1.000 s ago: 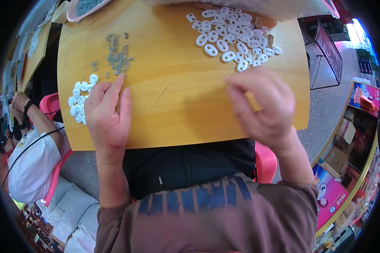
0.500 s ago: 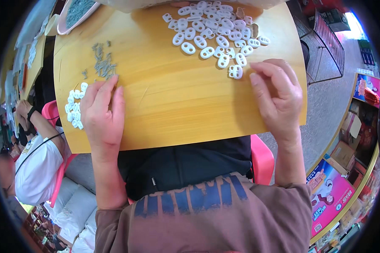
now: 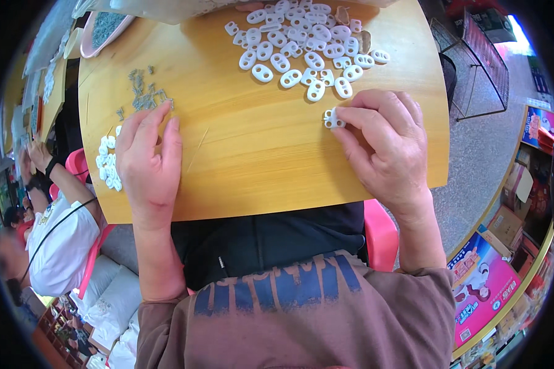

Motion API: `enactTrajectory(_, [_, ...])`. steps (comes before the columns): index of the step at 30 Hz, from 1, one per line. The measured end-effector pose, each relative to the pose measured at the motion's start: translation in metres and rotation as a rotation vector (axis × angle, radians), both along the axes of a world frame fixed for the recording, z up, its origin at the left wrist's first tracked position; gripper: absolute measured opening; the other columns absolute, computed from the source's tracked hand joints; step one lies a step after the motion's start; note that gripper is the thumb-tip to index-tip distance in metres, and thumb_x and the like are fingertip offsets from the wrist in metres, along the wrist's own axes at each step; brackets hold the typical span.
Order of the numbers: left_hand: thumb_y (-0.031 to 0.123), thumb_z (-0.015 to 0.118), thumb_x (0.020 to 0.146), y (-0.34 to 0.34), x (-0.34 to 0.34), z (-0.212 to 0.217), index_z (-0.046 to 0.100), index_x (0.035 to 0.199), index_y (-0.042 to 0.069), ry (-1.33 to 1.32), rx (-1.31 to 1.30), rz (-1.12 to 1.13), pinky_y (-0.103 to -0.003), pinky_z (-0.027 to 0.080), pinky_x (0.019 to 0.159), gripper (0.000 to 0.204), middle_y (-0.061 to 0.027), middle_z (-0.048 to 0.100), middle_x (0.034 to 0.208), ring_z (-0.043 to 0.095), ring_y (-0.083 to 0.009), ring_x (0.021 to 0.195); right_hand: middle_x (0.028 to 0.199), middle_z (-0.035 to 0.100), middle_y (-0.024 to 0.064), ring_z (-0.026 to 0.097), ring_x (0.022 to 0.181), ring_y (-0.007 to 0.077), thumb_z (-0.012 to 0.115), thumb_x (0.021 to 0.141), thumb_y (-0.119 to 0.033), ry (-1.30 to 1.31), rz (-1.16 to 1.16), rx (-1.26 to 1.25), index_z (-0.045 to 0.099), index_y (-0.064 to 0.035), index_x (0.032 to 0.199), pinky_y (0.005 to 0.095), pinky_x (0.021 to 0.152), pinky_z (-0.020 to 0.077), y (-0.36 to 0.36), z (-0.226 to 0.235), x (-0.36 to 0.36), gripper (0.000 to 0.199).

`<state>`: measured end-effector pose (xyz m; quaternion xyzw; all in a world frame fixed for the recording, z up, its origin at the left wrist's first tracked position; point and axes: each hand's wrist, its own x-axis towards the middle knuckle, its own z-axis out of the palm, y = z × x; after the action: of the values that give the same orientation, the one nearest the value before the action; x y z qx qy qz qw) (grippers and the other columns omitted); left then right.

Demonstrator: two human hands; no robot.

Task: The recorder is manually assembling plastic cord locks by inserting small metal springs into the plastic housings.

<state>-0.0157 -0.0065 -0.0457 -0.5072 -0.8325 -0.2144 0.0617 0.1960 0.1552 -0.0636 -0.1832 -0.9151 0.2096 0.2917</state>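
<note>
**Hands settle on the wooden tabletop**

Wooden tabletop (image 3: 258, 160) fills the view, with a pink chair (image 3: 380, 234) below its near edge. Since a moment ago the right hand (image 3: 385, 147) has pulled back from the heap of white plastic pieces (image 3: 308, 46) at the far edge and now pinches a single white piece (image 3: 333, 119) between its fingertips, a sign that one has been picked out. Meanwhile the left hand (image 3: 149, 163) stays flat and spread, holding nothing, between a small white pile (image 3: 108, 163) at the left edge and scattered grey metal bits (image 3: 144, 95).
</note>
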Motion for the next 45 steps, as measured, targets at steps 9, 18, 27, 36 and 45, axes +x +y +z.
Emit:
enactTrajectory(9, [-0.003,0.06,0.068,0.005,0.025,0.008,0.059,0.084,-0.002,-0.074,0.186,-0.213,-0.029,0.044,0.059,0.016,-0.0125,0.056,0.076,0.053,-0.0226,0.065,0.081,0.056,0.0078,0.054,0.068,0.0225,0.063,0.06,0.005,0.034,0.074,-0.043,0.056,-0.0029,0.08,0.0289,0.062,0.0429,0.0,-0.002,-0.001,0.022])
enactTrajectory(18, [-0.004,0.059,0.067,0.018,0.058,0.018,0.059,0.087,-0.001,-0.382,0.123,-0.424,-0.024,0.042,0.063,0.02,-0.0096,0.055,0.079,0.053,-0.0171,0.069,0.077,0.055,0.0052,0.054,0.071,0.0153,0.06,0.069,0.004,0.177,0.091,-0.712,0.053,-0.0029,0.082,0.024,0.063,0.0421,-0.016,0.006,-0.002,0.017])
enactTrajectory(27, [-0.002,0.057,0.073,0.022,0.06,-0.004,0.057,0.091,-0.001,-0.684,0.17,-0.312,-0.023,0.042,0.064,0.018,-0.0079,0.055,0.086,0.052,-0.0127,0.071,0.08,0.055,0.0023,0.051,0.072,0.0063,0.058,0.076,0.002,0.428,0.034,-1.3,0.052,0.001,0.087,0.018,0.066,0.0419,-0.036,0.015,-0.019,0.012])
enactTrajectory(36, [-0.001,0.062,0.067,0.023,0.069,-0.005,0.059,0.086,0.002,-0.377,0.11,-0.373,-0.027,0.043,0.067,0.019,-0.0091,0.056,0.084,0.054,-0.0214,0.073,0.071,0.053,0.0002,0.048,0.058,0.0056,0.059,0.071,0.003,0.069,-0.23,-0.752,0.054,-0.0008,0.082,0.0194,0.052,0.0398,-0.02,0.013,0.002,0.012])
enactTrajectory(45, [0.004,0.06,0.066,0.027,0.066,-0.014,0.059,0.087,0.002,-0.092,0.121,-0.557,-0.031,0.043,0.06,0.021,-0.0085,0.054,0.076,0.053,-0.0216,0.068,0.079,0.051,0.0038,0.044,0.063,0.0067,0.057,0.074,0.003,0.05,-0.232,-0.452,0.053,0.0012,0.081,0.0171,0.057,0.0367,-0.029,0.014,-0.008,0.009])
